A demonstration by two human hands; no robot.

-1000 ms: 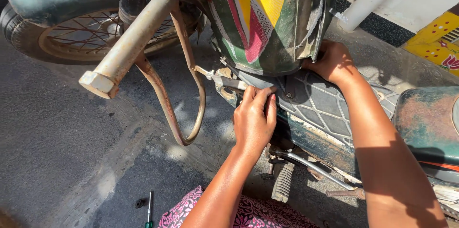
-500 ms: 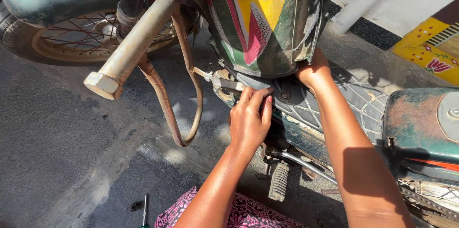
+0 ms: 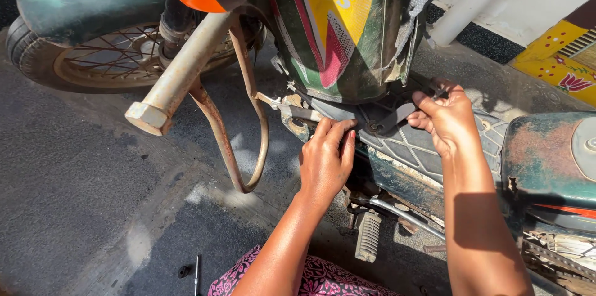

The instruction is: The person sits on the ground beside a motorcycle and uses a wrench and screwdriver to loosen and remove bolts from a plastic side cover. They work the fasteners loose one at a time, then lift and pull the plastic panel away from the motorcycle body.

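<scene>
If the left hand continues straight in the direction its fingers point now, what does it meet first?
The left hand points up and slightly right. Its fingertips already seem to touch the dark floorboard edge; just beyond is the green leg shield. Depth is unclear.

Grey asphalt ground [image 3: 81, 172] — a slim screwdriver [image 3: 196, 273] lies on it — carries the moped's front wheel [image 3: 93, 63].

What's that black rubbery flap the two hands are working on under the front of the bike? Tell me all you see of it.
The black flap looks like soft rubber or plastic, dusty and worn, with a small round hole near its lower edge. It lies over the patterned floorboard, just below the green front panel. The right hand pinches its upper edge; the left hand has fingertips at its lower left end.
</scene>
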